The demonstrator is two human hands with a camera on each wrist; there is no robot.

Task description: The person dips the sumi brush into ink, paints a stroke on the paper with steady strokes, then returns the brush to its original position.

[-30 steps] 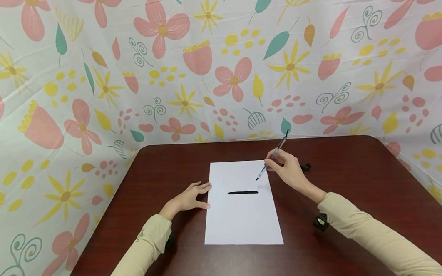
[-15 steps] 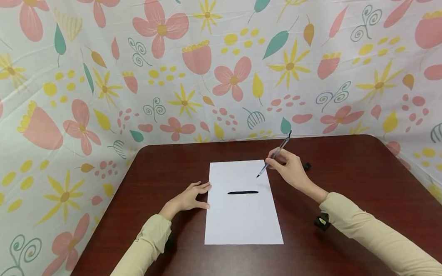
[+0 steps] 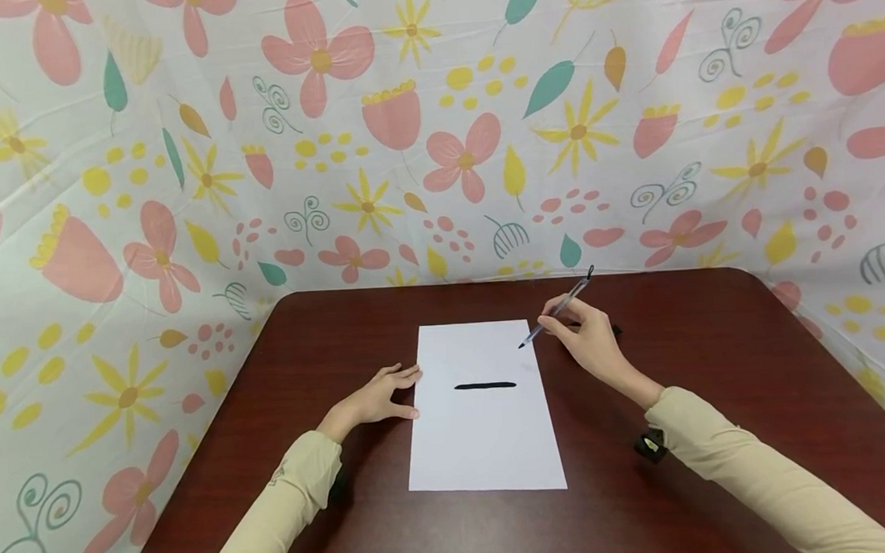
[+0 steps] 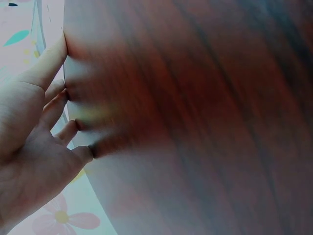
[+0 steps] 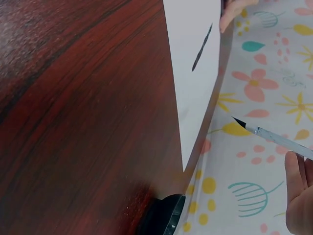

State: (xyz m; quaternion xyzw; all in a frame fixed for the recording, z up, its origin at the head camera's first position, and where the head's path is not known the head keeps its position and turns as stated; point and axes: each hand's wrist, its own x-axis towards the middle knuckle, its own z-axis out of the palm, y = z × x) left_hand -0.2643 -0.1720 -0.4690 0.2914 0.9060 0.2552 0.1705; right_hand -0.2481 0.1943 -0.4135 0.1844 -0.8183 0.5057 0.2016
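I read this as the lifted moment between strokes: the right hand pinched the brush in its fingers, tip raised over the paper's upper right, with one black stroke across the sheet's middle. The left hand had its fingers spread at the left edge, on the surface, and I judged the next move needed a light, controlled lowering of the tip.

Is a dark red-brown, wood-grained table, rounded at ten and two o'clock. Bears a white sheet lengthwise from twelve to six. Also holds a partly hidden black object at the sheet's two o'clock.
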